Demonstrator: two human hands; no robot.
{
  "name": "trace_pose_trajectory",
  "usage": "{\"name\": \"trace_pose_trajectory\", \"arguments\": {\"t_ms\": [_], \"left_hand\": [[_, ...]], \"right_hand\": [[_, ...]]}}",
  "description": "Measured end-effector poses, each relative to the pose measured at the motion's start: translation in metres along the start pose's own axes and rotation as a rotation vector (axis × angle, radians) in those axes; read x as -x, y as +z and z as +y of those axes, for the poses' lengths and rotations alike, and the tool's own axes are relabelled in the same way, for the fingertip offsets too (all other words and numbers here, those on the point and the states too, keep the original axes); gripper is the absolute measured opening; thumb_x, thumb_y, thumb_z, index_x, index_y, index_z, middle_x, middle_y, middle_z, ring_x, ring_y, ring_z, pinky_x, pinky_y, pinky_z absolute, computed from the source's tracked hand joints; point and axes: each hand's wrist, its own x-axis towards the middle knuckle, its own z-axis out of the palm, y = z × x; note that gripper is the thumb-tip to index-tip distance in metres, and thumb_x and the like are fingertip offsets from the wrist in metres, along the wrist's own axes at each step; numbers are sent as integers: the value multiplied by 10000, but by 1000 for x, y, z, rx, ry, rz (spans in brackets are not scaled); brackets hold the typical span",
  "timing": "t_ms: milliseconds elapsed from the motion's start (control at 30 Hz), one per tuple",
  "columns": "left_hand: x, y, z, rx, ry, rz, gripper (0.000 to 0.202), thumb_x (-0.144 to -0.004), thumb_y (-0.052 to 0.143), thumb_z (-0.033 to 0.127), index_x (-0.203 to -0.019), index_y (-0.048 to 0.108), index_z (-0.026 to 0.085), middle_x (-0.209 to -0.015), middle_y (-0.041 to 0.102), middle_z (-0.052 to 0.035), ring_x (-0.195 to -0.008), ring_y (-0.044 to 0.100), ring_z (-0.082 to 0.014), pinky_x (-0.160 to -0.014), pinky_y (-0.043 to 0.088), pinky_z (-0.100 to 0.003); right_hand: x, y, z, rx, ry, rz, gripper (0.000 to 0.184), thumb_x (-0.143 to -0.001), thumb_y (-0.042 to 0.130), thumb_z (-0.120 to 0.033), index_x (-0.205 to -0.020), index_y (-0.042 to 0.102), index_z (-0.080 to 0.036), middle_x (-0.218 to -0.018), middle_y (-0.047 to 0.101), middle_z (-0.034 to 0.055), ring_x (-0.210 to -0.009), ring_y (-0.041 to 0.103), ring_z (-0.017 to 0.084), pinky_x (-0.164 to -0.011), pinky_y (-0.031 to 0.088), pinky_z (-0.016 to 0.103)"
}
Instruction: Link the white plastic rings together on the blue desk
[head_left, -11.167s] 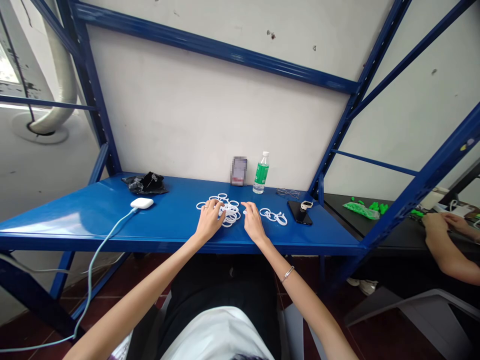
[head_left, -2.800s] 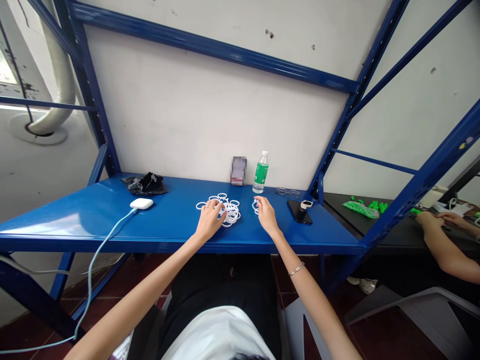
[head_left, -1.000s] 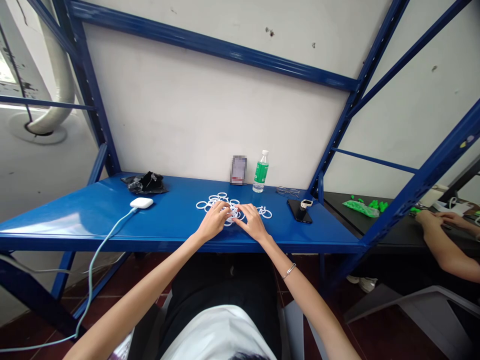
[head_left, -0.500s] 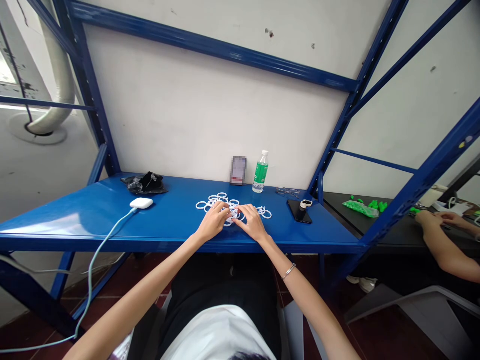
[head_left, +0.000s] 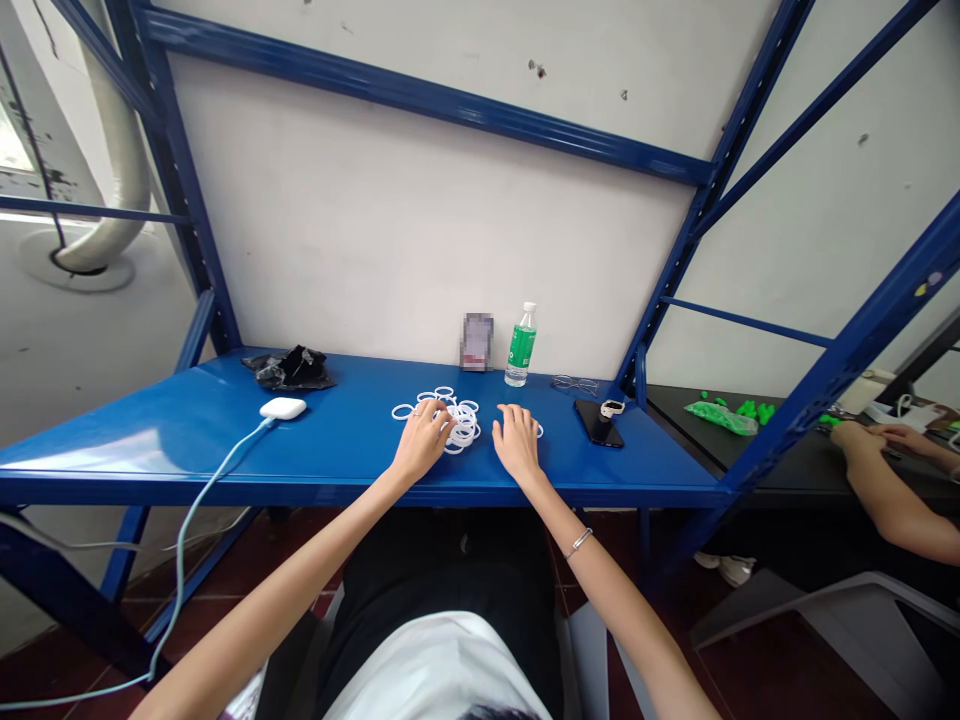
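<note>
A loose pile of white rings (head_left: 463, 430) lies on the blue table. My left hand (head_left: 421, 440) is at the pile's left side, fingers curved over some rings, with a gap between thumb and forefinger; no ring is plainly gripped. To the right, my right hand (head_left: 515, 442) lies palm down, its fingers stretched forward. It covers most of a smaller group of white rings, and just the edge of one ring (head_left: 540, 431) shows beside it. A strip of blue tabletop separates the hand from the pile.
Behind the rings stand a bottle with a green label (head_left: 521, 345) and a blurred upright rectangle (head_left: 477, 343). Glasses (head_left: 575, 384) and a black phone (head_left: 598, 425) with a watch on it lie right. Leftward are a white case (head_left: 283, 408) on a cable and a black bag (head_left: 290, 368).
My hands have parted from where they met over the pile. The right hand has shifted right onto the smaller ring group and flattened; the left has stayed close to the pile.
</note>
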Motion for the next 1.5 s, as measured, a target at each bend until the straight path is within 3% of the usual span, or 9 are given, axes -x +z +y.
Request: {"name": "trace_pose_trajectory", "arguments": {"t_ms": [100, 267, 500, 667, 767, 867, 1033, 1267, 1500], "left_hand": [[1, 3, -3, -25, -43, 4, 290, -980, 378, 312, -878, 616, 182, -1029, 606, -109, -966, 533, -253, -715, 464, -350], [2, 5, -5, -42, -87, -6, 286, -970, 395, 315, -854, 615, 175, -1012, 597, -110, -954, 532, -249, -692, 457, -338], [2, 3, -3, -22, -114, -42, 239, -963, 416, 314, -885, 590, 170, -1016, 585, -104, -955, 530, -241, -713, 459, -334], [1, 2, -1, -4, -108, -37, 229, -964, 410, 317, -948, 583, 169, -1024, 587, -108, -951, 532, -243, -721, 468, -339], [1, 2, -1, 8, -104, -45, 236, -969, 401, 325, -994, 571, 162, -1046, 590, -110, -970, 537, -247, -734, 477, -344], [1, 2, -1, 26, -82, -38, 258, -975, 393, 340, -1047, 564, 162, -1066, 591, -111, -993, 544, -251, -773, 485, -356], [1, 2, 1, 79, 7, -12, 354, -983, 380, 362, -1267, 490, 181, -1175, 573, -124, -1095, 527, -269, -871, 481, -391], [1, 4, 1, 138, 72, -28, 424, -1000, 317, 271, -1417, 364, 214, -1231, 554, -126, -1129, 508, -258, -933, 465, -419], [-1, 1, -2, 185, 54, -47, 318, -997, 313, 242, -1242, 509, 189, -1143, 592, -111, -1058, 521, -240, -865, 484, -381]], "right_hand": [[0, 5, 7, 125, 47, -52, 321, -900, 484, -192, -1208, 563, -153, -1214, 575, 164, -1131, 513, 324, -950, 398, 516], [0, 6, 16, 223, 30, -35, 261, -902, 460, -164, -1134, 578, -145, -1102, 624, 159, -1051, 555, 294, -957, 360, 490], [-2, 5, 22, 217, 23, -66, 311, -871, 398, -12, -1077, 589, -145, -989, 668, 123, -944, 592, 247, -924, 336, 443], [-4, 0, 15, 185, -30, -52, 385, -891, 339, 12, -1144, 577, -152, -1078, 638, 122, -1025, 560, 239, -930, 342, 399], [-6, -5, 10, 90, -155, -2, 386, -930, 321, -28, -1200, 562, -160, -1119, 620, 119, -1049, 533, 237, -882, 383, 367], [-5, -8, 5, -70, -394, 76, 355, -964, 336, -91, -1213, 572, -179, -1081, 625, 111, -1010, 532, 238, -827, 415, 360], [-3, -8, -1, -181, -684, 145, 367, -954, 353, -72, -1212, 583, -194, -1024, 628, 100, -984, 535, 230, -816, 442, 365], [-1, -9, -4, -236, -750, 136, 333, -927, 382, -51, -1133, 609, -182, -990, 629, 96, -962, 537, 229, -802, 466, 367], [1, -7, -8, -257, -778, 104, 310, -918, 377, -44, -1080, 609, -171, -1004, 633, 105, -969, 544, 226, -824, 483, 384]]}}
